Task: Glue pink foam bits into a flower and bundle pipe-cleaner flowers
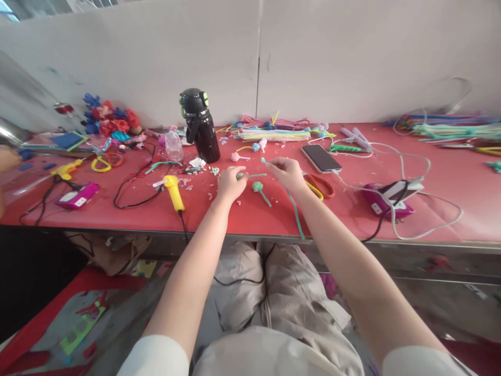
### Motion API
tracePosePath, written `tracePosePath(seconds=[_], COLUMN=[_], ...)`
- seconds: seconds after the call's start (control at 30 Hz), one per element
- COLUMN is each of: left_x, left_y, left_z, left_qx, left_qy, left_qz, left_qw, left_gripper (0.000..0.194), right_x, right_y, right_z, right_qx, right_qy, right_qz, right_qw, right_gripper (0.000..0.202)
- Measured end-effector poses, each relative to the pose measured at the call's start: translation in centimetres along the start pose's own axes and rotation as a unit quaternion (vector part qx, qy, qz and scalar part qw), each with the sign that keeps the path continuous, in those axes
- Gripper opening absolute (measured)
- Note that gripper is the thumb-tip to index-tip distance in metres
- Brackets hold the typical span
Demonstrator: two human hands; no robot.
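My left hand (pixel 231 184) is curled, with a green pipe cleaner piece (pixel 256 175) between thumb and fingers; its thin stem sticks out to the right. My right hand (pixel 288 173) pinches a small teal pipe cleaner bit (pixel 263 161) at the fingertips. Below and between the hands lies a green pipe cleaner ball with a stem (pixel 257 186). A long teal pipe cleaner (pixel 295 214) runs from under my right wrist to the table edge. Scissors with orange and yellow handles (pixel 321 187) lie beside that wrist, partly hidden by it.
A yellow hot glue gun (pixel 174 193) lies left, its cord hanging over the edge. Behind stand a black bottle (pixel 204 133) and pipe cleaner bundles (pixel 274 134). A phone (pixel 321 158) and a purple power block (pixel 387 201) with trailing cables are right. Another person's blurred hand (pixel 8 159) shows far left.
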State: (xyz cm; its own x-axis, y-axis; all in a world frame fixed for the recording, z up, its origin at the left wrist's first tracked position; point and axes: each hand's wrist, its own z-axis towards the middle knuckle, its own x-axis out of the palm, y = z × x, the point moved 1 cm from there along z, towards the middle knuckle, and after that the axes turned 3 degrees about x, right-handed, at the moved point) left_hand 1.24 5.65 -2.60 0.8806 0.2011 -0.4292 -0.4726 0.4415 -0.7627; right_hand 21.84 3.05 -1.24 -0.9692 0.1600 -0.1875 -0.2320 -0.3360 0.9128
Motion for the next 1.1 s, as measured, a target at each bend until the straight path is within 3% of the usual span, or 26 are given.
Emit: tracePosePath(seconds=[0.2,0.3,0.67,0.83,0.97,1.1], left_x=[-0.2,-0.1,-0.1,-0.1,-0.2,-0.2], left_y=[-1.2,-1.4,-1.2,-1.5,-1.8,-2.0], left_z=[-0.2,-0.4,-0.1,-0.3,-0.3,-0.1], left_qx=[0.179,0.213,0.243,0.232,0.194,0.106], left_qy=[-0.017,-0.005,0.009,-0.005,-0.007,0.004], left_qz=[0.017,0.008,0.015,0.007,-0.006,-0.046], left_qw=[0.984,0.977,0.970,0.973,0.981,0.993], left_gripper=[0.012,0.018,0.007,0.010,0.012,0.011], right_x=[0.9,1.2,1.4,1.5,1.6,1.6], right_y=[-0.2,-0.2,0.5,0.6,0.7,0.9], right_z=[-0.5,-0.5,-0.9,-0.9,-0.9,-0.9], right_qx=[-0.052,-0.062,-0.070,-0.079,-0.095,-0.116], right_qy=[0.004,0.006,0.029,0.028,0.023,0.024], right_qz=[-0.063,-0.066,-0.091,-0.101,-0.107,-0.109], right_qw=[0.997,0.996,0.993,0.991,0.989,0.987], right_gripper=[0.028,0.023,0.022,0.021,0.019,0.018])
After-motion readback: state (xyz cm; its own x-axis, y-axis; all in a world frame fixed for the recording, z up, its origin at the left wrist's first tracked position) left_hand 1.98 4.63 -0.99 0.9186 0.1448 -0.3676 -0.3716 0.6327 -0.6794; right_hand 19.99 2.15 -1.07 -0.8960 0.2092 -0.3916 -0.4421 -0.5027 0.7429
